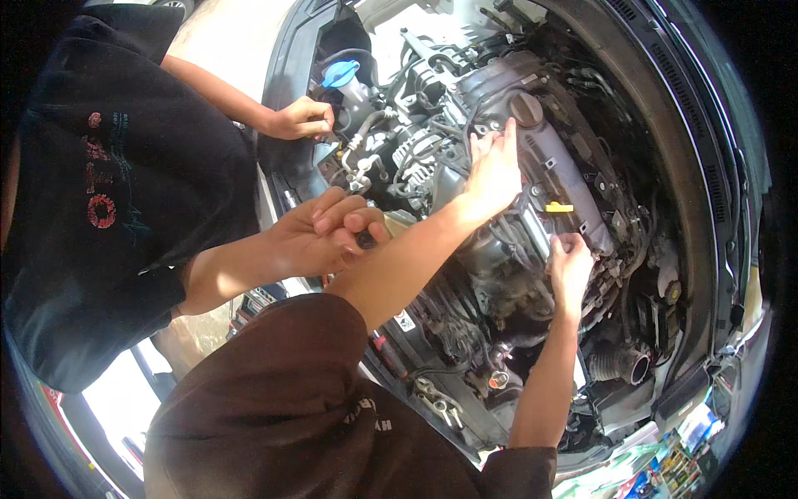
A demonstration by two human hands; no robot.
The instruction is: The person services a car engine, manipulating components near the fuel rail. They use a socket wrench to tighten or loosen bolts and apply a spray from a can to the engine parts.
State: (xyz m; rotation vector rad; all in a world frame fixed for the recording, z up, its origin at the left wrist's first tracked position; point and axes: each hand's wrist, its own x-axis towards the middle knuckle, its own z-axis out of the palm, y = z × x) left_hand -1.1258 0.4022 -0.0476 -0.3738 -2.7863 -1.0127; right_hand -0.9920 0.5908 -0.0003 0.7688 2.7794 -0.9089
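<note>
My left hand [495,166] reaches over the engine, fingers extended and apart, fingertips at the cover beside the dark oil filler cap [525,108]. My right hand [570,259] is farther down, fingers bent and pinched at the lower end of a silver strip [536,216] along the engine cover [555,154]; what they grip is unclear. A yellow dipstick handle [559,207] sits just above my right hand.
A co-worker in a black shirt [125,183] stands left, one hand [303,118] at the bay's edge, the other [320,233] curled around something dark beside my left forearm. A blue-capped reservoir [341,73], hose opening [632,366] and loose tools [436,403] are around.
</note>
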